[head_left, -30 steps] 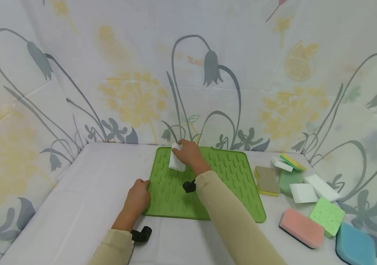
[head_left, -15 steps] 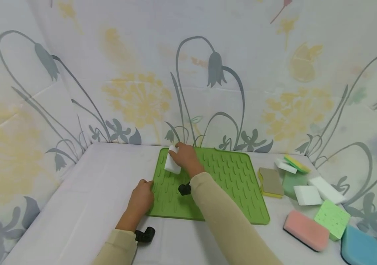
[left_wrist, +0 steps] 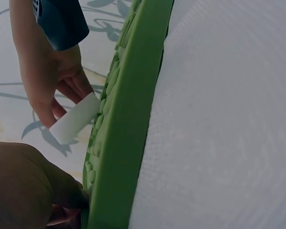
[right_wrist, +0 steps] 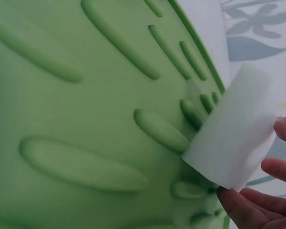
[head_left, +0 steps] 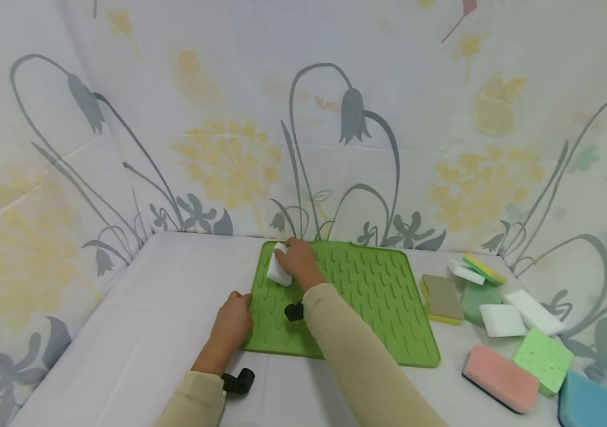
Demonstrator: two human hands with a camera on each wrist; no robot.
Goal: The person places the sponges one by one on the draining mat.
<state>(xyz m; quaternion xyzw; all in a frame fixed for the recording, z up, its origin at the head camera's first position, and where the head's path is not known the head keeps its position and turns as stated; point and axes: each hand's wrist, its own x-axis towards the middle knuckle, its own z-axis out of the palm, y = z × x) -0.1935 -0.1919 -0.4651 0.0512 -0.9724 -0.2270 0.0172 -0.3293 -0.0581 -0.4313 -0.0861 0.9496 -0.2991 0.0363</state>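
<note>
A green ridged silicone mat lies on the white-covered table. My right hand grips a white melamine sponge over the mat's far left part, thumb on one side and fingers on the other. The right wrist view has the white sponge with its lower edge against the ridges, fingertips around its end. My left hand holds the mat's left edge. In the left wrist view the left hand is at the mat's rim, its fingertips partly hidden.
To the right of the mat lie a grey-and-yellow sponge, several white blocks, a yellow-green sponge, a dark green pad, a pink sponge, a light green sponge and a blue sponge. A flower-printed cloth hangs behind.
My right hand has slid the white sponge a little leftward over the mat, then slightly back toward me. The left hand keeps its place at the mat's edge. The head view has shifted slightly.
</note>
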